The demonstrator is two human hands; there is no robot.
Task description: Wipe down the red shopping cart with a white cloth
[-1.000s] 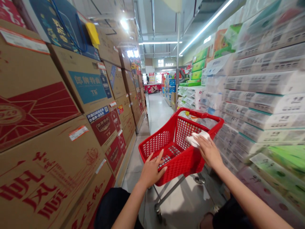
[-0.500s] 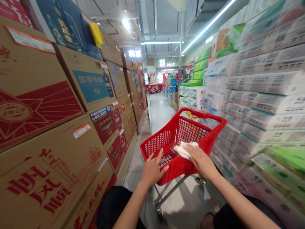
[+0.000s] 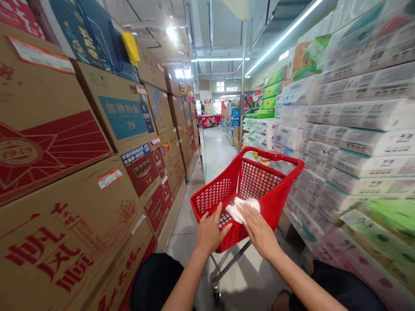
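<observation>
A red plastic shopping cart (image 3: 259, 179) on a metal frame stands in the aisle straight ahead. My left hand (image 3: 210, 231) grips its near rim, thumb on the outside and fingers over the edge. My right hand (image 3: 259, 231) presses a crumpled white cloth (image 3: 241, 209) flat against the cart's near rim, right beside my left hand. The fingers of my right hand lie on top of the cloth. The basket looks empty inside.
Stacked brown cardboard cartons (image 3: 65, 172) wall the left side. Piled packs of tissue paper (image 3: 356, 142) line the right, close to the cart. The grey floor (image 3: 217, 151) runs ahead to distant shelves and a red display.
My right hand has slid the white cloth along the cart's rim from the right side toward the near edge, ending beside my left hand. My left hand stayed on the rim.
</observation>
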